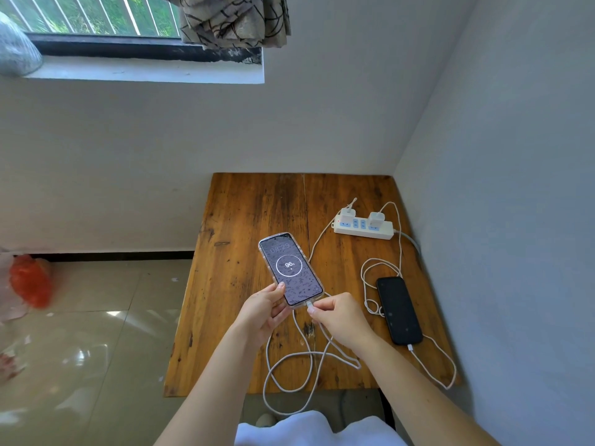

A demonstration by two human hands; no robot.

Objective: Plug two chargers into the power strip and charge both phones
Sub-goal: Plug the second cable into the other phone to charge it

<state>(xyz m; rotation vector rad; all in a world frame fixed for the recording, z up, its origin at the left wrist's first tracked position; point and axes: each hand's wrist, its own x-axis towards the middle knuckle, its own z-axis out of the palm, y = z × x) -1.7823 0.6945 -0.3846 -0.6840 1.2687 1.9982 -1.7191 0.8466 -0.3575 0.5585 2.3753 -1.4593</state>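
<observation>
- writing shows only on the lit phone point(290, 269): "96%" inside a white ring, a faint clock reading above it that looks like 08:29.
- left hand point(264, 308) grips that phone's lower edge, holding it over the table point(244, 220); right hand point(338, 315) pinches the plug point(309, 306) at its bottom port.
- wooden table sits in a corner of white walls, tiled floor to the left, window point(96, 20) and curtain point(235, 20) above.
- power strip point(363, 226) near the far right edge carries two chargers point(375, 218); white cables point(289, 365) loop over the table's front.
- dark phone point(399, 310) lies flat on the right, cable plugged in.
</observation>
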